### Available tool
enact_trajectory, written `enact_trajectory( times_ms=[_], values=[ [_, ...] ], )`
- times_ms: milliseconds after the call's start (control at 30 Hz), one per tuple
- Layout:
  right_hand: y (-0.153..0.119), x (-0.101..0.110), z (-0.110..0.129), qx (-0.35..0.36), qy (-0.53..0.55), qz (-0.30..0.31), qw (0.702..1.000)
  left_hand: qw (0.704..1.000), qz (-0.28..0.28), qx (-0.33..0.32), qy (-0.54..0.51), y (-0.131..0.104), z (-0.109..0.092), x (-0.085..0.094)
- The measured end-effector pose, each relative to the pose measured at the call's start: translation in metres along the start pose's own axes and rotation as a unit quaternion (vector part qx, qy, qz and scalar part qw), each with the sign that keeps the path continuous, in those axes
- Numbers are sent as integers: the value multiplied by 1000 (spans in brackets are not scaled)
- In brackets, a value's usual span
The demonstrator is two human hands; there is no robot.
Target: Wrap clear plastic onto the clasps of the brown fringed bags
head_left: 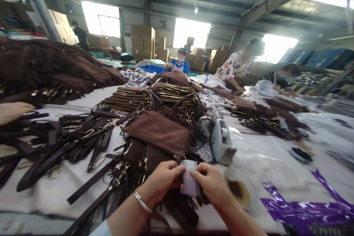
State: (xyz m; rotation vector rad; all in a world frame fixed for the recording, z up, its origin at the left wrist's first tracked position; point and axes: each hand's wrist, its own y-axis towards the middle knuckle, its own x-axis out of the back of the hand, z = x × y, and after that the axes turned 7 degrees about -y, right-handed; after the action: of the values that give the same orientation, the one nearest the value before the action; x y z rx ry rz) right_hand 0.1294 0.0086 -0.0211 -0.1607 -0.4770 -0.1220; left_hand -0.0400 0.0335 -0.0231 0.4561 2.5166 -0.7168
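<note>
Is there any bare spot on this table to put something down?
Little. Bare cloth shows below the straps, left of the left hand. Past the right hand lie a dish and plastic. Centre is crowded with bags.

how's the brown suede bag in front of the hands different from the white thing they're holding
The brown suede bag is dark, broad and lies flat on the pile; the white tag is pale, far smaller and held upright between the left hand and right hand. The bag has a fringed edge; the tag looks plain.

Brown suede bag (159, 131), white tag (189, 182), dark brown straps (69, 136), purple film (304, 202)
</note>
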Motion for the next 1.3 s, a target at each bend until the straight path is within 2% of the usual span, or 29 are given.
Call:
enact_trajectory(
  times_ms=[100,233,367,467,533,600,700,767,833,933,1067,1167,1300],
  values=[
    [-4,4,-7,7,-3,-18,1000,1000,-14,-6,8,2,0,-3],
    [-9,15,-12,19,62,8,998,1000,-22,-6,8,4,2,-3],
    [-15,49,-14,30,50,-37,998,1000,-10,4,2,3,2,-1],
    [-21,78,-18,7,10,-66,998,1000,-3,16,5,4,0,-1],
    [-23,87,-20,1,-7,-70,998,1000,1,25,-1,5,-1,-1],
    [-23,83,-21,23,-49,-88,995,1000,6,27,-11,6,-2,-2],
    [-21,63,-17,108,-136,-102,980,1000,5,23,-15,5,-2,-3],
    [-19,47,-11,162,-157,-62,972,1000,0,18,-16,3,-1,-3],
    [-17,34,-2,181,-151,-8,972,1000,-1,12,-21,2,0,-3],
    [-10,20,9,162,-139,34,976,1000,-8,4,-25,1,1,-4],
    [-5,12,11,98,-115,2,989,1000,-11,-7,-19,1,1,-6],
    [-7,14,6,41,-99,-29,994,1000,-13,-11,-10,2,2,-6],
    [-14,26,-4,12,-58,-36,998,1000,-12,-4,5,5,2,-5]
  ],
)
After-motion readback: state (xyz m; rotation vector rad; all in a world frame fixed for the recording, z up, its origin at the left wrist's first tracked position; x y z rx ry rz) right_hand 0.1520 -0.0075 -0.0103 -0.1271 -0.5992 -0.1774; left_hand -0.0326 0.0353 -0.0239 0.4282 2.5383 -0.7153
